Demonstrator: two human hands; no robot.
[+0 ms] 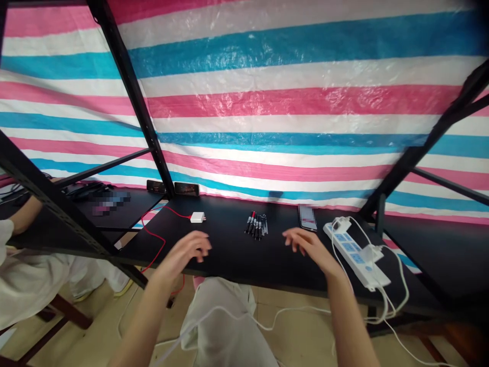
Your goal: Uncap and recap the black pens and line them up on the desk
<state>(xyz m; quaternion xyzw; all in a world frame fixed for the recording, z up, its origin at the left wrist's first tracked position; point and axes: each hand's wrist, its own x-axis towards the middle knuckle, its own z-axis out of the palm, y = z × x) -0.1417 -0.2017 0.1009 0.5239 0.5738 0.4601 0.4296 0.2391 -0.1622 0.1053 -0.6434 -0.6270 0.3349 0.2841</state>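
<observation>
Black pens (257,227) point lengthwise toward the sheet (267,104), left hand (191,247) and right hand (305,243) relaxed, free.

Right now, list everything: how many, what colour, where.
Tables: three, black, left, centre, right
Pens: several, mostly black, centre table
Charger: one, white, left of pens
Cable: one, red, running from charger
Phone: one, pale, back right
Power strip: one, white, table's right
Plugs: two, white, on power strip
Leads: several, white, power strip and floor
Dark devices: two, black, back left
Clutter: count unclear, blurred, black, pinkish, left table
Frame bars: several, black, around tables
Striped sheeting: count unclear, pink, white, blue, behind
Stools: apparently two, brown, lower corners
Co-worker: one, pale clothes, far left
Trousers: one pair, pale, lower middle
Left hand: one, bare, left of pens
Right hand: one, bare, right of pens
</observation>
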